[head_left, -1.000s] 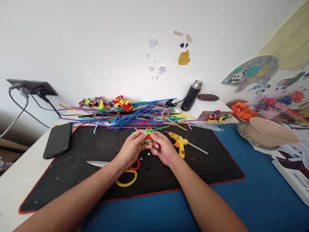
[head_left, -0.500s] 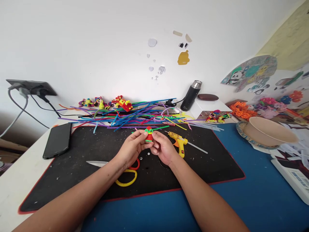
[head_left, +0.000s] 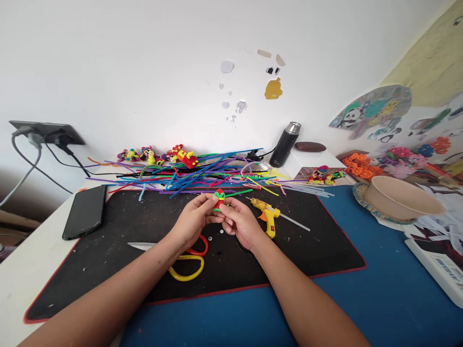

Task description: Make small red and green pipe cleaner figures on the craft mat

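The small red pipe-cleaner figure with green loops and a yellow band point(head_left: 218, 203) is held upright, or nearly so, above the middle of the black rectangular mat with a red edge point(head_left: 307, 255) on the blue-and-white desk point(head_left: 361, 294). The left hand point(head_left: 195, 212) grips it from the left, thumb against its side and fingers curled behind; the right hand point(head_left: 242, 219) grips it from the right, thumb low on the red body. The exact fingertip contacts are too small to tell.

For work this fine, one hand would best serve as a steady clamp on the red body while the other makes only small adjustments. Light pressure seems wise: fuzzy wire probably bends easily, and a hard squeeze could flatten the loops. Keeping the thumbs off the green loops would leave the front in sight.

A thin green fuzzy stem point(head_left: 240, 193) shows beyond the right hand; whether it joins the figure cannot be told, so a sideways tug is best avoided. The wrists should also keep clear of the yellow glue gun point(head_left: 269, 214) on the right, perhaps hot, and of the red-and-yellow-handled scissors point(head_left: 184, 278) under the left forearm.
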`<action>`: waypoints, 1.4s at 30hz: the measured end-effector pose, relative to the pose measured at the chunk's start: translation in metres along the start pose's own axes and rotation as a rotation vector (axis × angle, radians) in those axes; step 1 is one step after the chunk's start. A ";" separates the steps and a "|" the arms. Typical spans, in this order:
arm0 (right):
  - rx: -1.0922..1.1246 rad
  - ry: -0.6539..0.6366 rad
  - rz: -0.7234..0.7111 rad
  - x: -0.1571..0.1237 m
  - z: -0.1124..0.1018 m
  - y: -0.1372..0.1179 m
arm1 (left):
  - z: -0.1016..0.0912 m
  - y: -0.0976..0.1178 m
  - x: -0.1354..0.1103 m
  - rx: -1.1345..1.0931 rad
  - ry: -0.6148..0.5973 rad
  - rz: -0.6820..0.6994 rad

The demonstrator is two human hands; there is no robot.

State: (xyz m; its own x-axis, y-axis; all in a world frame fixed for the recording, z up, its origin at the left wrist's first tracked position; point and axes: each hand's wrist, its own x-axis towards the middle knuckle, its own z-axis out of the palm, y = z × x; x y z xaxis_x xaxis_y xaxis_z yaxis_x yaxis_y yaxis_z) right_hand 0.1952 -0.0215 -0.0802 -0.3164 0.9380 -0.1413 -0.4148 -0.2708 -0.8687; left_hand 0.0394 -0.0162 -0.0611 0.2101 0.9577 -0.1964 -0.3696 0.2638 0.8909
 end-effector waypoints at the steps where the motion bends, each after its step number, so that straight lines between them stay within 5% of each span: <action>1: -0.005 0.007 -0.003 0.000 0.000 0.000 | -0.002 0.004 0.001 0.066 -0.038 -0.018; 6: -0.047 -0.014 0.004 -0.002 0.000 -0.002 | -0.019 0.036 0.005 0.427 -0.172 0.051; 11: -0.096 -0.040 0.035 -0.003 0.002 -0.002 | -0.026 0.053 0.006 0.519 -0.193 0.042; 22: -0.144 -0.075 0.032 -0.003 0.003 -0.001 | -0.019 0.045 0.005 0.404 -0.174 0.049; 32: -0.229 -0.098 0.038 -0.004 0.003 -0.001 | -0.028 0.050 0.005 0.580 -0.257 -0.017; 42: -0.317 -0.098 0.003 -0.004 0.005 0.000 | -0.019 0.048 0.003 0.585 -0.158 0.009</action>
State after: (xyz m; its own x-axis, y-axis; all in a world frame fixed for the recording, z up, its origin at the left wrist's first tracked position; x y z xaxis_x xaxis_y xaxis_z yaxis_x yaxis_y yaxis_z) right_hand 0.1919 -0.0267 -0.0772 -0.4041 0.9079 -0.1110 -0.1321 -0.1780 -0.9751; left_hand 0.0051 0.0010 -0.0269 0.3577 0.9192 -0.1648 0.1778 0.1063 0.9783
